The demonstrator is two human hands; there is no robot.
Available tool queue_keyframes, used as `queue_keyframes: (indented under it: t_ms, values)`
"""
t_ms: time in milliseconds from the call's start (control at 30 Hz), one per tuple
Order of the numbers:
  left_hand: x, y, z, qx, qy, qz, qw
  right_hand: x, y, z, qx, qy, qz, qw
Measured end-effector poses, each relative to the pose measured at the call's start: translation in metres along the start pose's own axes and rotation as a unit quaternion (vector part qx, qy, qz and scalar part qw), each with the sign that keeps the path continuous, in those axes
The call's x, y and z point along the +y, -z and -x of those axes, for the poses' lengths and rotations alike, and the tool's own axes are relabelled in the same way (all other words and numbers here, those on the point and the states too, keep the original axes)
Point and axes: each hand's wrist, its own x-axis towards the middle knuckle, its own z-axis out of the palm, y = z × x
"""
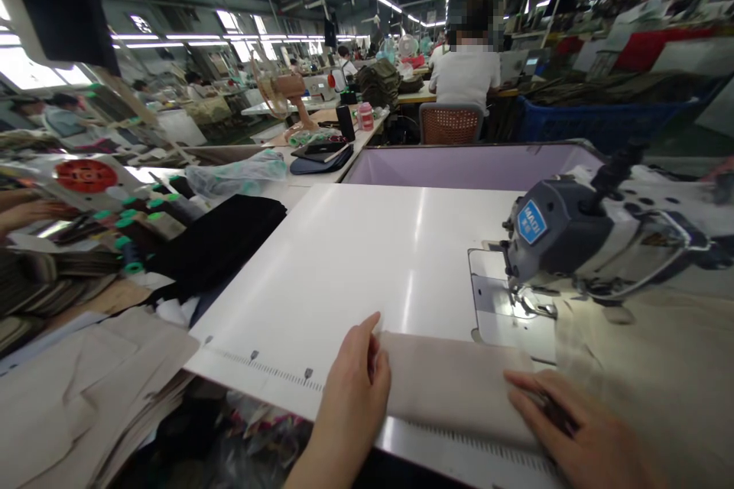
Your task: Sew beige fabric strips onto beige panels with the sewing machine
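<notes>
A folded beige fabric piece point(453, 374) lies flat across the front edge of the white sewing table point(355, 267). At its left end is my left hand point(355, 382), closed on the cloth with the forefinger pointing up. My right hand point(573, 420) has its finger and thumb tips close together on the fabric's right part; a dark patch between the fingers is too unclear to name. Just beyond that hand stands the sewing machine head point(556, 229), its presser foot point(539, 307) over the metal needle plate point(493, 309). More pale cloth point(647, 367) lies right of the foot.
Beige cut pieces point(86, 390) are stacked at the left, near black cloth point(223, 237) and several thread cones point(143, 225). A lilac-lined trough point(459, 166) lies behind the table. Beyond it a person in white point(467, 72) sits; a blue bin point(602, 122) stands right.
</notes>
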Motion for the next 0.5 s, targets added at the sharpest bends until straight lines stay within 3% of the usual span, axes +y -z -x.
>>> queue_keyframes:
  t_ms: [300, 500]
  values:
    - [0.0011, 0.0012, 0.0001, -0.011, 0.005, -0.01, 1.0, -0.0025, -0.0005, -0.0019, 0.001, -0.011, -0.009, 1.0]
    - [0.0018, -0.0013, -0.004, -0.025, -0.045, -0.053, 0.997, -0.006, 0.0001, -0.0045, -0.003, -0.017, -0.043, 0.999]
